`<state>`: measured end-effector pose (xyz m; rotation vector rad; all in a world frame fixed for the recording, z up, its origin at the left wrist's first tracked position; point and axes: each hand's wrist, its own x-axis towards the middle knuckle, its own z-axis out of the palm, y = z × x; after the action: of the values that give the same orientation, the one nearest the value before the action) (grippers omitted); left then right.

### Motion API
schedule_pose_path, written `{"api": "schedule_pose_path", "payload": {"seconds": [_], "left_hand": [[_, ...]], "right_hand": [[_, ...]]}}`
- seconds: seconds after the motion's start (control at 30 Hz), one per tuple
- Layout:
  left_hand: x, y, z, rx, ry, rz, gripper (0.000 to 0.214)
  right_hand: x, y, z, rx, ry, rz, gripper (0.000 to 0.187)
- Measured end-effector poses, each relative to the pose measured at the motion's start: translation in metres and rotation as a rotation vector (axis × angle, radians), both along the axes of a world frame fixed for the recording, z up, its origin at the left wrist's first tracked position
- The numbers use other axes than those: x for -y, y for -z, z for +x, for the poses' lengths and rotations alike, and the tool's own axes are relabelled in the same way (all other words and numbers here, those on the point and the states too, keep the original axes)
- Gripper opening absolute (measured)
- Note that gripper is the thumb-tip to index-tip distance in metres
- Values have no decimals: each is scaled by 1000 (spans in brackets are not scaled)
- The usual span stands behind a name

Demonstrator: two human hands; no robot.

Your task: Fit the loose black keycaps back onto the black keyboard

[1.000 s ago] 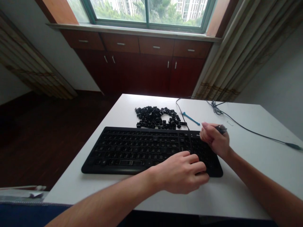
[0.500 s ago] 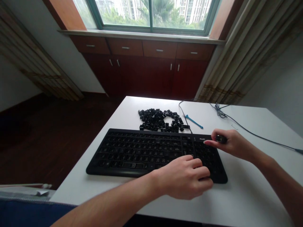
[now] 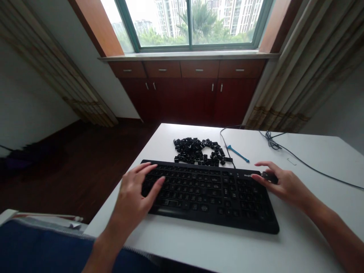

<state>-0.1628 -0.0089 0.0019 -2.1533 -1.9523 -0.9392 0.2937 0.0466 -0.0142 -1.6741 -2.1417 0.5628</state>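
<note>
Keyboard (image 3: 210,195) lies between both hands, long axis left to right, right end angled slightly toward the person. Left hand (image 3: 133,191) is nearer: over the left end, fingers spread, thumb out above the keys; firm contact, can't tell. Right hand (image 3: 287,185) is at the far right corner, thumb and index apart, other fingers curled round a dark tool (image 3: 270,177). Keycaps (image 3: 193,149) heaped just beyond the far edge, blue stick (image 3: 239,154) right of them.

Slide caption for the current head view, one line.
Left hand spread over a black keyboard, right hand holding a dark object, loose keycaps heaped behind.
</note>
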Motion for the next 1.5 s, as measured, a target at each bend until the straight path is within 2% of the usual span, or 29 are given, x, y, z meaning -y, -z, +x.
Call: {"api": "schedule_pose_path", "payload": {"seconds": [0.07,0.17,0.23,0.37,0.5,0.63,0.8,1.0,1.13,1.23,1.3,1.4,1.5], "left_hand": [[8,16,-32,48,-248,-64,60],[21,31,-51,185,-342,-177,68],[28,34,-48,214,-302,-187,67],[31,32,-33,113,-162,-127,66],[32,31,-30,69,-118,-101,75],[37,30,-34,58,-51,-133,85],[43,25,-35,62,117,-184,91],[45,22,-30,147,159,-138,87],[45,21,-26,151,251,-136,77],[45,21,-25,144,284,-129,74],[45,21,-24,149,295,-102,72],[46,24,-18,158,294,-38,70],[49,28,-2,161,261,18,68]], "right_hand": [[-2,0,0,22,17,31,48],[-9,-8,-12,43,4,150,41],[-17,-20,-32,56,-63,207,37],[-38,-41,-91,214,-316,188,31],[-59,-45,-138,285,-409,193,30],[-70,-44,-155,361,-484,191,26],[-70,-44,-155,401,-498,200,22],[-66,-39,-153,358,-475,232,18],[-53,-48,-143,302,-402,291,18],[-25,-54,-123,255,-296,363,21],[1,-51,-104,215,-216,430,21],[44,-36,-75,282,15,624,24],[82,-12,-52,325,160,790,35]]}}
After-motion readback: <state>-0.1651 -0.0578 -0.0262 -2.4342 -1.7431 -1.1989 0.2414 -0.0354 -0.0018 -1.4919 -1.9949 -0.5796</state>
